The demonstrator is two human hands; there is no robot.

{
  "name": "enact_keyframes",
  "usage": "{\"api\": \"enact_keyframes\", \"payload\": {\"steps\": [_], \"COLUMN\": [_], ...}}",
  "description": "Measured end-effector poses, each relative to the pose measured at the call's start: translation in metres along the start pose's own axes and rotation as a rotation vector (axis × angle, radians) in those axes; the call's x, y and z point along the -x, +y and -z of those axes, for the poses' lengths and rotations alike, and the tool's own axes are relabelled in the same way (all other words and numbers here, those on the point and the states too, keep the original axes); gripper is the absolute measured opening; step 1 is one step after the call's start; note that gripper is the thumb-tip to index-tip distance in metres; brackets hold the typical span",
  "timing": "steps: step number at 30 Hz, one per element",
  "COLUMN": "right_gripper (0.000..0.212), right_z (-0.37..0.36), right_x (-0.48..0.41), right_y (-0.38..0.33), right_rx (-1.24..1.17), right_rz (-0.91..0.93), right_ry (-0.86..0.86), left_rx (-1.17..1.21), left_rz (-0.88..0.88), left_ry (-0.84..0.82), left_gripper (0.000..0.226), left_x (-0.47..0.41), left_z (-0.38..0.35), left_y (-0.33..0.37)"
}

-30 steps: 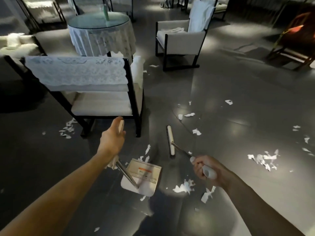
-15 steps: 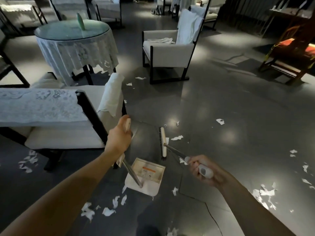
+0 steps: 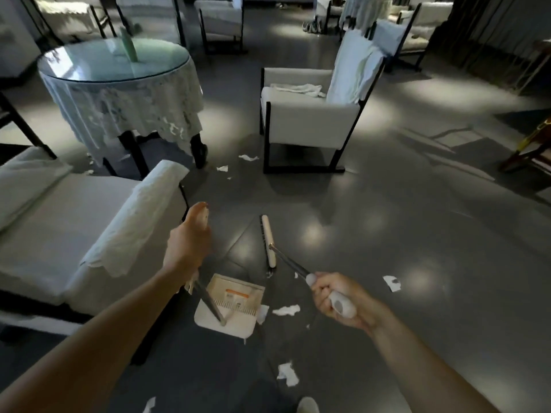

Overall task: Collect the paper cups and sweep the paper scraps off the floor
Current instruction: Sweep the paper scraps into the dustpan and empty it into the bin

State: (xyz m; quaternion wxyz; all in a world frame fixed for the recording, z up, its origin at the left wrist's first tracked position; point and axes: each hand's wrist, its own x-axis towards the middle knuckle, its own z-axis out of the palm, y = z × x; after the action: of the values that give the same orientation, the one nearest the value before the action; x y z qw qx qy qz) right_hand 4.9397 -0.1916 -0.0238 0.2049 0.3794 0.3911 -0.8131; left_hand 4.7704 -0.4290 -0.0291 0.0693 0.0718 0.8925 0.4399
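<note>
Sweeping under way: both hands occupied, scraps outstanding.
Left hand [image 3: 187,242] grips the dustpan [image 3: 235,327] handle; right hand [image 3: 343,299] is closed round the broom [image 3: 267,239] handle. Nearest paper scrap [image 3: 286,310] lies on the floor [image 3: 387,234] just right of the dustpan, on the right hand's side, nearer than the broom head, whose long axis runs away from the person.

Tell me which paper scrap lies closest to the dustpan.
The small scrap at the dustpan's right edge; the ragged scrap beside it and all others lie farther off.
</note>
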Motion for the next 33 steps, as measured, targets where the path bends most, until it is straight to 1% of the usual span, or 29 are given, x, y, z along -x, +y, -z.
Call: {"api": "enact_keyframes", "payload": {"steps": [3,5,10,14,15,18,20,22,25,30,32,33], "right_gripper": [0.029,0.028,0.026,0.023,0.026,0.044,0.041,0.033,0.013,0.013,0.012,0.015], "right_z": [0.019,0.026,0.036,0.039,0.038,0.034,0.031,0.028,0.015,-0.009,-0.023,-0.03], "right_x": [-0.025,-0.047,-0.116,-0.178,-0.193,-0.237,-0.263,-0.292,-0.345,-0.44,-0.474,-0.491], "right_y": [-0.082,-0.131,-0.248,-0.336,-0.357,-0.421,-0.458,-0.496,-0.558,-0.662,-0.699,-0.716], "right_rx": [0.053,0.094,0.138,0.192,0.204,0.248,0.266,0.29,0.363,0.482,0.518,0.519], "right_rz": [-0.023,-0.034,-0.104,-0.138,-0.144,-0.167,-0.17,-0.175,-0.211,-0.223,-0.252,-0.277], "right_ry": [-0.008,-0.029,-0.071,-0.082,-0.089,-0.097,-0.121,-0.14,-0.165,-0.176,-0.198,-0.201], "left_rx": [-0.027,-0.029,0.028,0.076,0.082,0.112,0.112,0.118,0.111,0.029,0.029,0.003], "left_rz": [0.028,0.037,0.114,0.175,0.199,0.242,0.24,0.276,0.317,0.379,0.406,0.42], "left_ry": [0.11,0.153,0.221,0.236,0.24,0.261,0.261,0.271,0.293,0.382,0.439,0.459], "left_gripper": [0.045,0.045,0.047,0.048,0.048,0.047,0.047,0.047,0.048,0.051,0.051,0.05], "left_x": [-0.05,-0.08,-0.168,-0.248,-0.27,-0.327,-0.362,-0.399,-0.459,-0.55,-0.581,-0.596], "left_z": [-0.025,-0.039,-0.077,-0.115,-0.122,-0.14,-0.147,-0.153,-0.166,-0.191,-0.196,-0.197], "left_y": [0.037,0.057,0.085,0.097,0.102,0.119,0.129,0.136,0.145,0.147,0.148,0.148]}}
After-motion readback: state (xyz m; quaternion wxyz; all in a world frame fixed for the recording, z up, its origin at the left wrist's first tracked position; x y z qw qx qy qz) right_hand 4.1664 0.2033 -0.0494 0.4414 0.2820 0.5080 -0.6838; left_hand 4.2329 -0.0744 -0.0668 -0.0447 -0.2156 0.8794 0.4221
